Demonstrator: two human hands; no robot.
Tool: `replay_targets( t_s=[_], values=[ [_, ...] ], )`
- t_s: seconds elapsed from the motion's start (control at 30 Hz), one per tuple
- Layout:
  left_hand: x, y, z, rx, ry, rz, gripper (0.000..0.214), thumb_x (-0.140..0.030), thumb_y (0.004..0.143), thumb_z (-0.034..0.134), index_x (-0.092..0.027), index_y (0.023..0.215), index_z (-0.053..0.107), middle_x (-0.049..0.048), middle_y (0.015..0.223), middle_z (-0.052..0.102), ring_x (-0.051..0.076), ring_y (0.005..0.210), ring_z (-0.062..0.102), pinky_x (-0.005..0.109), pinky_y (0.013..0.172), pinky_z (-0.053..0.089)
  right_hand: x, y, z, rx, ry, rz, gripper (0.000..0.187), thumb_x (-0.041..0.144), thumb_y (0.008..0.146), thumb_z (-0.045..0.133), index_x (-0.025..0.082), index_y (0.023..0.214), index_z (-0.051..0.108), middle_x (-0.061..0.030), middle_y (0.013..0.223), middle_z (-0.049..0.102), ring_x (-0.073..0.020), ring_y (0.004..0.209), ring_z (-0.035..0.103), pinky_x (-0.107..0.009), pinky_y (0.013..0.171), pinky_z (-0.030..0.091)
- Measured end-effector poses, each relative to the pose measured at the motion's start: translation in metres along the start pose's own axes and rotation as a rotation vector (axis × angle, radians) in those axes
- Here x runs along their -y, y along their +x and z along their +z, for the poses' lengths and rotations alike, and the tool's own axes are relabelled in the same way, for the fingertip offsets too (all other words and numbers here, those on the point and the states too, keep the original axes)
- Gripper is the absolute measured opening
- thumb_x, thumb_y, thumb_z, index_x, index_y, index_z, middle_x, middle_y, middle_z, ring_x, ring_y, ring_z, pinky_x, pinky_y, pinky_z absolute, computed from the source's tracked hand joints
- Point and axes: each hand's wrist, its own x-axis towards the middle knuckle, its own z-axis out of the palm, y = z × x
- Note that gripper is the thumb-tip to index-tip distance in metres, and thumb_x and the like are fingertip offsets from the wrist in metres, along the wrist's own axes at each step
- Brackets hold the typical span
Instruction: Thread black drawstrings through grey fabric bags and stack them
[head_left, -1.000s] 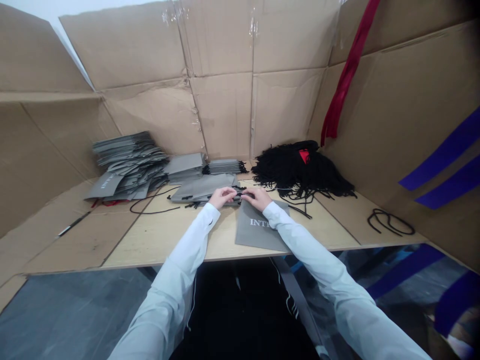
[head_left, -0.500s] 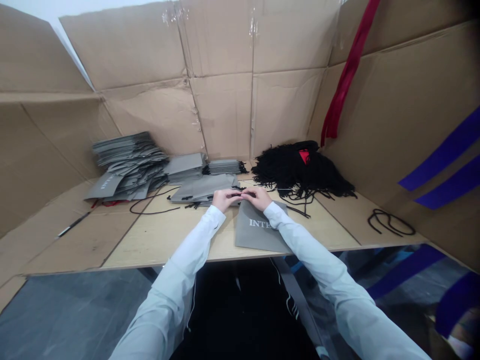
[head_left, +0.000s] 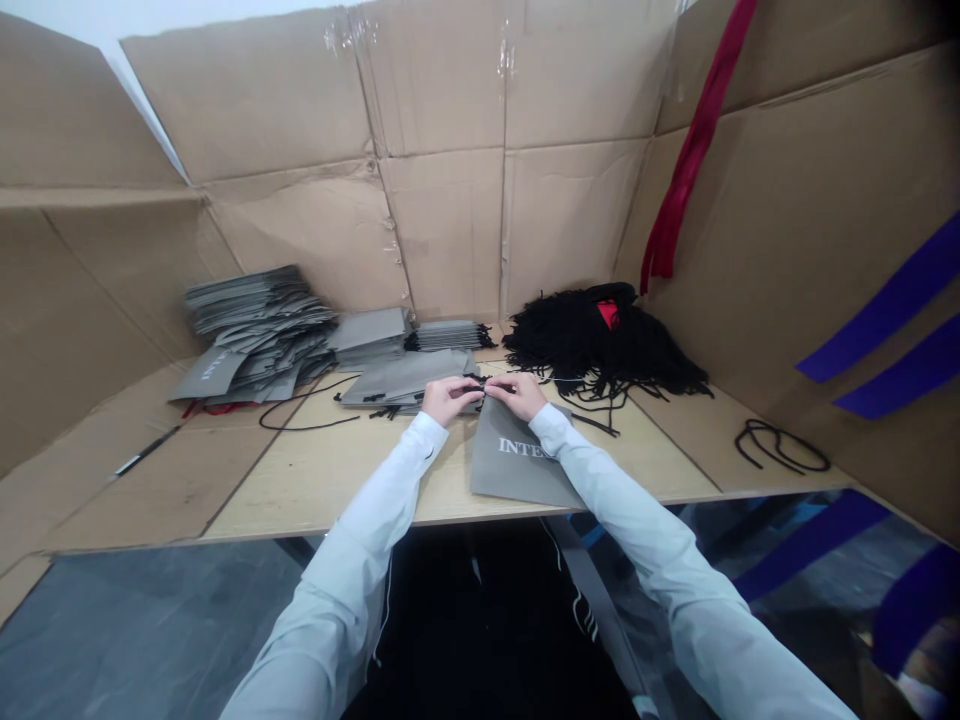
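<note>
A grey pouch [head_left: 517, 465] with white lettering lies flat near the table's front edge, its right part covered by my right forearm. At its top left corner my left hand [head_left: 448, 397] and my right hand [head_left: 519, 394] meet, fingertips almost touching. Both pinch a short black cord [head_left: 480, 387] between thumb and fingers. Whether the cord is knotted there is too small to tell. Just behind my left hand lie several flat grey pouches [head_left: 405, 375] with black cord ends.
Tall stacks of grey pouches [head_left: 262, 320] stand at the back left, a smaller pile [head_left: 371, 328] beside them. A heap of black cords [head_left: 600, 345] lies back right. Loose cord [head_left: 780, 445] and a pen [head_left: 146, 452] lie at the sides. Cardboard walls [head_left: 442, 220] enclose the table.
My fingertips have drawn slightly apart, showing a little more black cord between them. The pouch and the piles have stayed where they were.
</note>
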Motion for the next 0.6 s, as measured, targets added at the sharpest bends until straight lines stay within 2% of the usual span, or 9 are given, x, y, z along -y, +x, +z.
replay_targets(
  t_s=[0.17,0.23,0.37,0.47,0.6],
  values=[
    [0.002,-0.001,0.003,0.019,-0.158,-0.043,0.028,-0.035,0.060,0.064,-0.012,0.075,0.064,0.0058,0.074,0.063,0.015,0.069,0.058,0.027,0.069,0.046,-0.002,0.000,0.002,0.009,0.038,0.007,0.017,0.028,0.070,0.056,0.016,0.075,0.067,-0.0037,0.076,0.066,-0.0151,0.069,0.058,-0.025,0.064,0.042],
    [0.002,-0.003,0.005,0.023,-0.192,-0.043,0.033,-0.036,0.059,0.064,-0.012,0.082,0.063,0.0066,0.078,0.062,0.014,0.070,0.058,0.027,0.068,0.047,-0.004,0.001,0.004,0.016,0.041,0.009,0.017,0.027,0.070,0.056,0.016,0.076,0.067,-0.0037,0.075,0.066,-0.0152,0.068,0.057,-0.025,0.063,0.042],
    [-0.005,-0.006,0.006,0.010,-0.054,0.041,0.041,-0.037,0.060,0.065,-0.016,0.095,0.062,0.0069,0.085,0.061,0.014,0.073,0.057,0.026,0.068,0.048,-0.007,0.001,0.007,0.020,0.041,-0.011,0.017,0.026,0.070,0.057,0.016,0.077,0.067,-0.0038,0.073,0.066,-0.0148,0.066,0.057,-0.025,0.062,0.042],
    [-0.009,-0.006,0.005,0.026,0.043,0.086,0.028,-0.036,0.065,0.061,-0.020,0.086,0.066,0.0056,0.085,0.064,0.015,0.075,0.058,0.027,0.072,0.046,-0.006,0.001,0.007,0.026,0.049,-0.013,0.017,0.026,0.070,0.057,0.016,0.079,0.067,-0.0046,0.076,0.066,-0.0153,0.068,0.058,-0.025,0.064,0.042],
    [-0.009,-0.005,0.002,0.008,0.061,0.065,0.020,-0.036,0.066,0.060,-0.021,0.077,0.068,0.0031,0.080,0.066,0.016,0.073,0.060,0.027,0.073,0.045,-0.004,0.000,0.005,0.025,0.049,0.006,0.016,0.027,0.070,0.057,0.018,0.078,0.068,-0.0041,0.077,0.066,-0.0161,0.071,0.059,-0.026,0.066,0.043]
  ],
)
